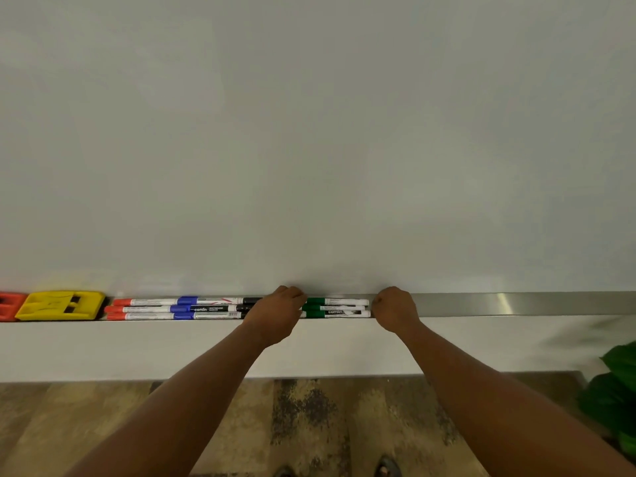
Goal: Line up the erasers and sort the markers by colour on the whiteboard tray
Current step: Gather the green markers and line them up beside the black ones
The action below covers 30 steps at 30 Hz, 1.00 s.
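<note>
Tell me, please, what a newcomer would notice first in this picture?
First, the two bare hands at the metal tray: the left hand and right hand bracket the green markers. Next, the red, blue and black markers lie in rows to the left, beyond them a yellow eraser and a red eraser at the edge.

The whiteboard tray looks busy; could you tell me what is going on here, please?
A person is tidying the tray with both bare hands. The left hand and right hand bracket the green markers, one at each end. To the left, the black markers, blue markers and red markers lie grouped by colour. Further left sit a yellow eraser and an orange eraser, side by side.
</note>
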Motion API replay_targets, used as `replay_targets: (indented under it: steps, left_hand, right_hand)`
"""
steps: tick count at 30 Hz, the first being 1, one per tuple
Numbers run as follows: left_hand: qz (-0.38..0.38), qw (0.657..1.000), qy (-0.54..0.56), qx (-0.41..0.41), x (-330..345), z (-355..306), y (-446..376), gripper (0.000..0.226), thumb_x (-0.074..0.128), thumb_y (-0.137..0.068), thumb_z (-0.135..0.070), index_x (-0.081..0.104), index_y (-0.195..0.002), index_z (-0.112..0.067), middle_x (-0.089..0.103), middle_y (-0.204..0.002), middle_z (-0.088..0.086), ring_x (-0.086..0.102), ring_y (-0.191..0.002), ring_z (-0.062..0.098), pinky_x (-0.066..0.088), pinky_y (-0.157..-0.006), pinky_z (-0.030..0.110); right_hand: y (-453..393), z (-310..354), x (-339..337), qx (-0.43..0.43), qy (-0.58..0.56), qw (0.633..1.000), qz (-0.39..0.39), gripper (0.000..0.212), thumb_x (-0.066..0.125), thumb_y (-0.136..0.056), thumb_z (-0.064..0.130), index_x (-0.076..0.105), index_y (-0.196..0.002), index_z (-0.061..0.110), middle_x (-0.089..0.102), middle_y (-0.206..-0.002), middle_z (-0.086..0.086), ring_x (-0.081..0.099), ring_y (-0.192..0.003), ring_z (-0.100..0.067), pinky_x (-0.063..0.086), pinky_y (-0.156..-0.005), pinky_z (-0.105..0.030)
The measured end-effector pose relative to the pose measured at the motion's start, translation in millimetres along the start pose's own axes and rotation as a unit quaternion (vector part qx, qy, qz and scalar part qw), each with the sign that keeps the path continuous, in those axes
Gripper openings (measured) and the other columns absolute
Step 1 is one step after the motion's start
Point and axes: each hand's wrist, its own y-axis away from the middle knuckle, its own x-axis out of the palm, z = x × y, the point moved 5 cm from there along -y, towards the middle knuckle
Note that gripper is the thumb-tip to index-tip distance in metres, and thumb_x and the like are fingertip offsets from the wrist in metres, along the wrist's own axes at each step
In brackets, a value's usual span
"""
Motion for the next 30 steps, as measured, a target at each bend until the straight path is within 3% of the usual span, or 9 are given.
replay_targets:
  steps: [3,6,12,17,30]
  left_hand:
    - [-0.022,1.000,-0.017,0.002,-5.5,-3.8,-2.8,0.036,0.047,-0.096,-0.015,0.051,-0.132,-0.017,0.052,-0.126,0.003,0.047,-0.113,0.022,0.053,-0.082,0.037]
    - [-0.020,1.000,-0.021,-0.005,-8.0,-10.8,-7.3,0.032,0.048,-0.094,-0.012,0.055,-0.124,-0.018,0.055,-0.113,0.003,0.048,-0.106,0.021,0.052,-0.072,0.038]
    - [0.007,1.000,-0.025,0.009,0.0,-22.3,-13.4,0.029,0.047,-0.093,-0.010,0.058,-0.118,-0.019,0.059,-0.107,0.003,0.050,-0.103,0.021,0.049,-0.075,0.035]
    - [0.000,0.999,-0.023,0.030,0.6,-21.7,-17.7,0.027,0.044,-0.095,-0.014,0.057,-0.118,-0.017,0.057,-0.109,0.004,0.050,-0.100,0.022,0.052,-0.079,0.040]
    - [-0.005,0.998,0.033,0.046,-0.7,-16.4,-23.4,0.032,0.046,-0.095,-0.013,0.057,-0.124,-0.018,0.055,-0.113,0.004,0.055,-0.099,0.022,0.051,-0.083,0.040]
  right_hand:
    - [5.4,5.5,5.5,-0.035,0.006,0.999,0.028,0.029,0.056,-0.094,0.027,0.065,-0.076,0.007,0.062,-0.081,-0.010,0.061,-0.085,-0.029,0.042,-0.069,-0.030]
    - [9.8,3.4,6.9,-0.057,0.014,0.998,0.020,0.022,0.061,-0.091,0.030,0.068,-0.083,0.011,0.066,-0.083,-0.008,0.060,-0.084,-0.026,0.042,-0.069,-0.030]
    - [13.0,1.4,10.4,-0.067,0.010,0.998,-0.001,0.017,0.059,-0.092,0.026,0.068,-0.087,0.013,0.067,-0.084,-0.005,0.061,-0.085,-0.024,0.037,-0.066,-0.026]
    - [10.6,-3.8,6.7,-0.051,-0.009,0.998,-0.023,0.024,0.050,-0.094,0.015,0.073,-0.093,0.011,0.073,-0.095,-0.007,0.064,-0.089,-0.026,0.049,-0.076,-0.031]
    - [5.3,-1.7,8.6,-0.041,-0.045,0.998,0.004,0.024,0.052,-0.089,0.012,0.075,-0.094,0.018,0.073,-0.094,-0.005,0.065,-0.089,-0.026,0.043,-0.070,-0.026]
